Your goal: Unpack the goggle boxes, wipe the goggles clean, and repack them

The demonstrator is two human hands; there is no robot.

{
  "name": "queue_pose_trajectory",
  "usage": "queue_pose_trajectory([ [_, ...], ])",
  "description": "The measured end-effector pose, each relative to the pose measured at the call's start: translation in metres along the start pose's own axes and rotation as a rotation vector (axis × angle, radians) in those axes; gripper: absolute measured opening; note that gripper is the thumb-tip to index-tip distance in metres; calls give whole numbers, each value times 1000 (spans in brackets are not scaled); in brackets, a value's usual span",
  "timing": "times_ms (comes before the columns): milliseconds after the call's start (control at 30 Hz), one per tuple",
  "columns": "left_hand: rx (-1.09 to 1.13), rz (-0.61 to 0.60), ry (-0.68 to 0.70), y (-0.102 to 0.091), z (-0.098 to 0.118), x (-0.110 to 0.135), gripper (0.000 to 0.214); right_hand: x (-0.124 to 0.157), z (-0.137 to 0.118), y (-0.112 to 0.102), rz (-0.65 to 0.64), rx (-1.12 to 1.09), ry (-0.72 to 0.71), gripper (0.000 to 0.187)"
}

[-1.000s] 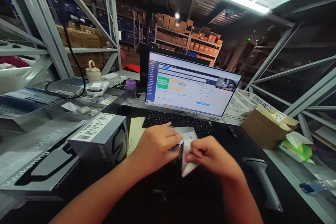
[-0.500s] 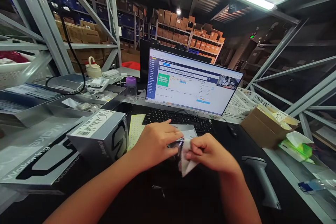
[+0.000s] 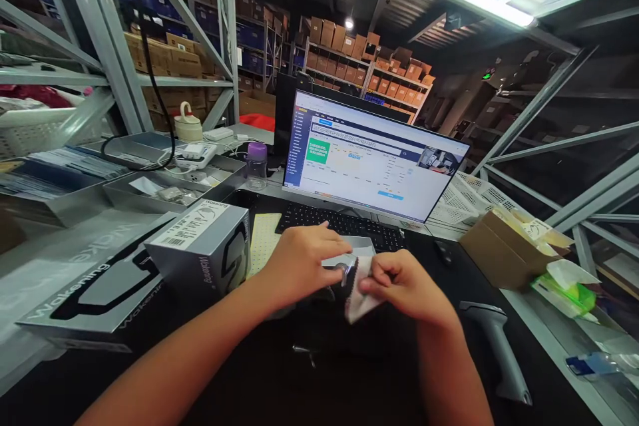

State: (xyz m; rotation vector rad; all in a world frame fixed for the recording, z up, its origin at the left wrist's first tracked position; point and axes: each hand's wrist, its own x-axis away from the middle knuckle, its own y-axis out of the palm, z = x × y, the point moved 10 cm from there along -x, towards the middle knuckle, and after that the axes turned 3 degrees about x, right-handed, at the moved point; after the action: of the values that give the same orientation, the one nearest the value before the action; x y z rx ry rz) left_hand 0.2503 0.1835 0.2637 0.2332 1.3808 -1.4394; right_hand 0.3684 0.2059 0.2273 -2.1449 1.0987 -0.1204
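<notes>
My right hand [image 3: 407, 283] is closed on a white cloth [image 3: 363, 303] with a zigzag edge, pinched between thumb and bent fingers; the cloth hangs down. Just left of it, my left hand [image 3: 302, 263] has its fingers stretched and apart. Close to its thumb is something shiny and partly see-through [image 3: 344, 273], mostly hidden, whose kind I cannot make out. A shallow grey box [image 3: 362, 244] lies behind both hands, in front of the keyboard [image 3: 324, 216]. On the black mat below, a small thin shiny piece [image 3: 305, 351] lies alone.
Two grey printed boxes, one upright [image 3: 200, 249] and one flat [image 3: 94, 296], are at left. A monitor [image 3: 369, 160] stands behind the keyboard. At right are a mouse [image 3: 442, 251], a barcode scanner [image 3: 499, 346], a cardboard box [image 3: 494, 246] and a green tissue pack [image 3: 566, 293].
My view has shifted slightly, so things appear a little to the right. The cloth has risen slightly and its edge has turned. The gap between my left thumb and fingers looks wider.
</notes>
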Motion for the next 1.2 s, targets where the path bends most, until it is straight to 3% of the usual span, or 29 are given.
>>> queue_pose_trajectory([
  [67, -61, -37, 39, 6, 3, 0, 27, -5, -1, 0, 175, 104, 27, 46],
  [133, -50, -35, 32, 4, -1, -1, 29, -8, -3, 0, 258, 148, 9, 43],
  [167, -20, -19, 13, -1, -6, -2, 27, -10, -2, 1, 221, 135, -11, 44],
  [300, 114, 28, -75, -17, -22, -4, 24, -5, 3, 6, -144, -23, -69, 52],
  [367, 125, 27, -70, -19, -22, -4, 25, 2, 4, -2, -173, -38, -51, 53],
  [467, 60, 23, -19, -14, -11, -2, 25, 3, -1, -5, -62, 33, -42, 49],
  [667, -215, -56, 108, 6, 9, 0, 26, -11, -12, 8, 206, 244, -115, 40],
  [733, -181, -55, 94, 1, 6, -1, 27, -14, -7, 9, 152, 178, -100, 42],
  [867, 56, -28, -33, -20, -11, -3, 25, -2, -3, 7, -106, 2, -74, 45],
  [933, 106, -32, -61, -24, -13, -4, 26, 5, -4, 3, -168, -43, -70, 44],
  [1033, 74, -55, -61, -21, -11, -4, 28, 8, -6, 2, -178, -26, -68, 41],
  [1200, -59, -105, 44, -7, 0, 0, 26, -1, -11, 22, -142, 99, -77, 38],
])
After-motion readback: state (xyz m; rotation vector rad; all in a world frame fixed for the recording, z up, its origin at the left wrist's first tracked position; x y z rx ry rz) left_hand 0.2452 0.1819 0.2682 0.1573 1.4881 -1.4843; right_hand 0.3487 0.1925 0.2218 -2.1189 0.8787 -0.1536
